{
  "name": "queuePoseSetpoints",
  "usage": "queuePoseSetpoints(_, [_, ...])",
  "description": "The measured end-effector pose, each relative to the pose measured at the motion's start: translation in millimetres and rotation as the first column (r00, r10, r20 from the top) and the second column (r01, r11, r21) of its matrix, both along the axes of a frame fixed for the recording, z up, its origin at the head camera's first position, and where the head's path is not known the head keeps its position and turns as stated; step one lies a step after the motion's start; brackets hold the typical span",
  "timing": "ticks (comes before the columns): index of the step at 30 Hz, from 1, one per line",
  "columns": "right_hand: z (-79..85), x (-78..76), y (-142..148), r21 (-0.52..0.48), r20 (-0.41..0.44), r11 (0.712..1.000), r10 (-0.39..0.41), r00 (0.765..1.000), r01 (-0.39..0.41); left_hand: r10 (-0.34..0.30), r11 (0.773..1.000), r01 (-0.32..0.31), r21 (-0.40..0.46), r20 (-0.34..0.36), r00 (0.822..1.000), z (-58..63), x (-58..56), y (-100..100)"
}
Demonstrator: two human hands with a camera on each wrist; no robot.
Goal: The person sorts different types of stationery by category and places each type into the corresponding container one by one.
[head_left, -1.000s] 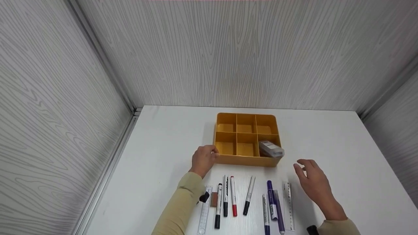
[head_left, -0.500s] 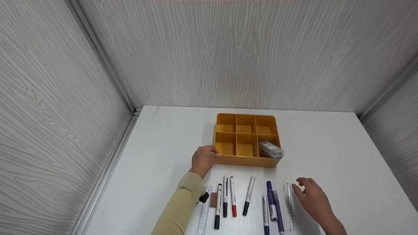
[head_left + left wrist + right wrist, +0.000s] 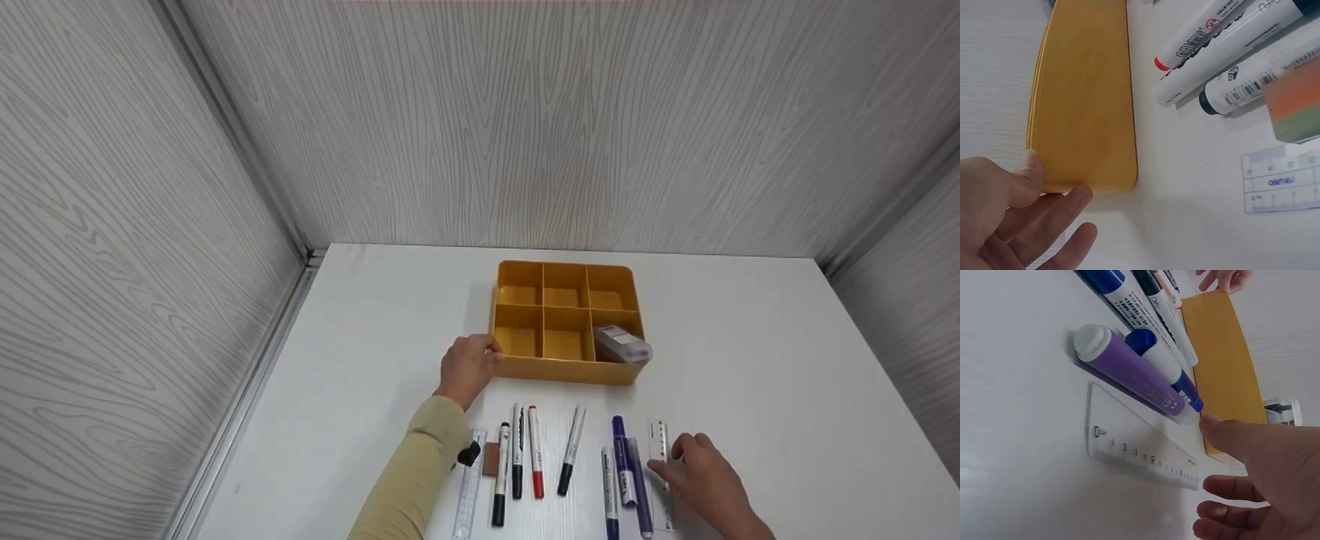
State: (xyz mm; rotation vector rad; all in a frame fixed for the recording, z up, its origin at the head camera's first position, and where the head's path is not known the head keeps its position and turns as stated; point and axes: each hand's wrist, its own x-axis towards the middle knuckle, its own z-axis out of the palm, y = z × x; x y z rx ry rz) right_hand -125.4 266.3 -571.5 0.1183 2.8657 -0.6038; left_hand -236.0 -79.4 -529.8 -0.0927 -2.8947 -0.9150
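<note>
The clear ruler lies flat beside the purple marker, likely light, stiff and slick, best pinched across its long edges; the right hand, fingers parted, holds nothing above it; the left hand grips the yellow box by a corner

The left arm, in a tan sleeve, slants from the near side toward the far side and a little right. Its left hand sits farther off than the other, back of the hand up, pinching with the thumb set against the fingers; a lower fingertip reaches out free. Over on the right, the right hand is low and near, its bare wrist at the near edge of my sight. It points far and to the left. The right thumb stands well apart from the bent fingers, with a clear gap between them, grasping nothing.
</note>
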Motion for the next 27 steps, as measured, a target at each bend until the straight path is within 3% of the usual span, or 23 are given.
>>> queuePoseSetpoints(7, [-6.6, 2.5, -2.6, 0.039, 0.078, 0.999, -0.002, 0.997, -0.001, 0.001, 1.000, -0.001, -0.006, -0.002, 1.000, 0.5, 1.3, 0.1])
queuePoseSetpoints(14, [-0.4, 0.6, -3.3, 0.054, 0.114, 0.999, -0.007, 0.993, 0.001, 0.014, 1.000, -0.014, -0.002, 0.010, 1.000, 2.0, 1.0, 0.9])
queuePoseSetpoints(27, [1.3, -4.6, 1.1, -0.044, 0.163, 0.999, -0.008, 0.987, 0.016, -0.001, 1.000, 0.001, -0.004, 0.001, 1.000, 1.6, 0.8, 0.4])
